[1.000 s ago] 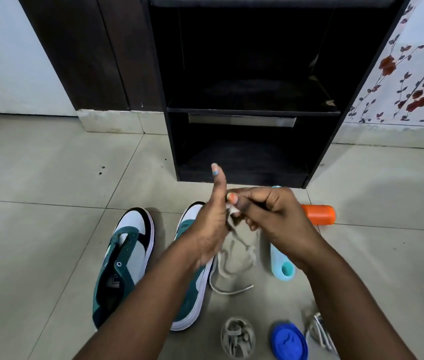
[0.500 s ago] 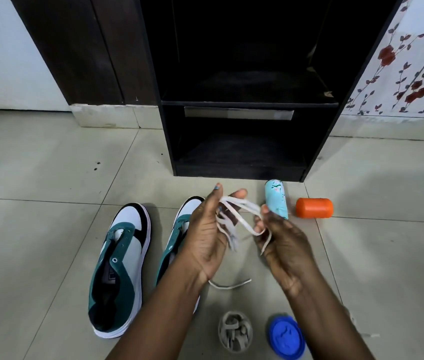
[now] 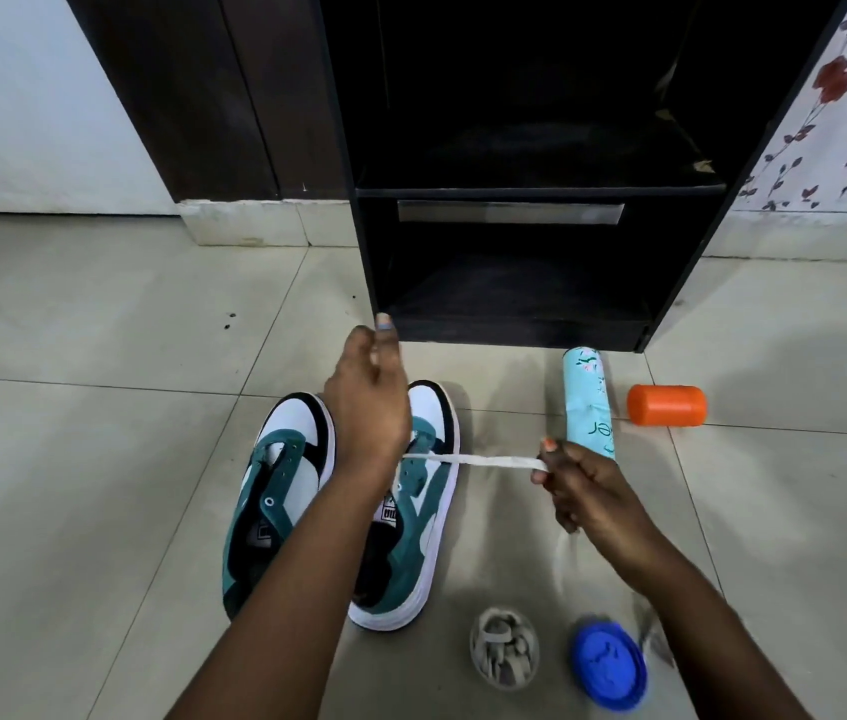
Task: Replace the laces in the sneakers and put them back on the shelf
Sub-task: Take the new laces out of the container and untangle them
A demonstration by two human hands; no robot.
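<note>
You had the lace (image 3: pixel 473 461) pinched taut between both hands (image 3: pixel 367 402) (image 3: pixel 585 485), unlaced sneakers (image 3: pixel 411 501) underneath; threading eyelets looked next.

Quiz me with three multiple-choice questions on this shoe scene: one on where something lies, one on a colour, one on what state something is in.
1. Where does the orange cap lie?
A. inside the shelf
B. on the floor right of the light blue can
C. in a sneaker

2. What colour is the round lid near the bottom?
A. blue
B. red
C. yellow

3. How is the white lace?
A. coiled on the floor
B. threaded through a shoe
C. stretched between the left hand and right hand

Answers: B, the cap sits on the tiles beside the can; A, the lid is plainly blue; C, the lace runs taut from hand to hand.
</note>
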